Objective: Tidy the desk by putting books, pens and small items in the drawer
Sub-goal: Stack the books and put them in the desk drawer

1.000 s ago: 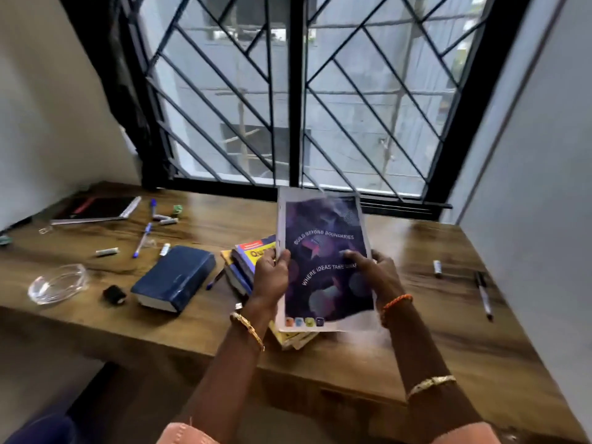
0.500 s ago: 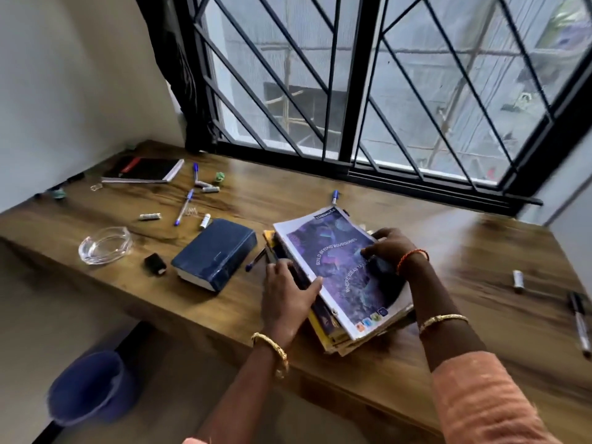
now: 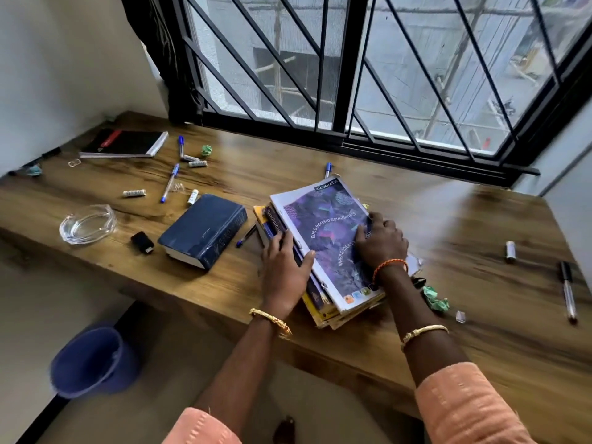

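A purple-covered notebook (image 3: 323, 232) lies on top of a stack of books (image 3: 322, 315) near the front edge of the wooden desk (image 3: 448, 225). My left hand (image 3: 285, 270) grips the stack's left side, thumb on the notebook cover. My right hand (image 3: 381, 241) holds the notebook's right side with bent fingers. A thick blue book (image 3: 201, 229) lies left of the stack, with a blue pen (image 3: 245, 237) between them. Further pens (image 3: 169, 182) and small white cylinders (image 3: 134, 193) are scattered at the left. No drawer is in view.
A black notebook (image 3: 125, 143) lies at the back left, a glass ashtray (image 3: 87, 223) and a small black item (image 3: 142, 242) at the front left. Crumpled green paper (image 3: 434, 299) and a black marker (image 3: 567, 291) lie right. A blue bin (image 3: 93, 360) stands below the desk.
The purple notebook, held up in both hands a second ago, now lies flat on the stack. My left hand has moved to the stack's left side; my right stays on the cover.
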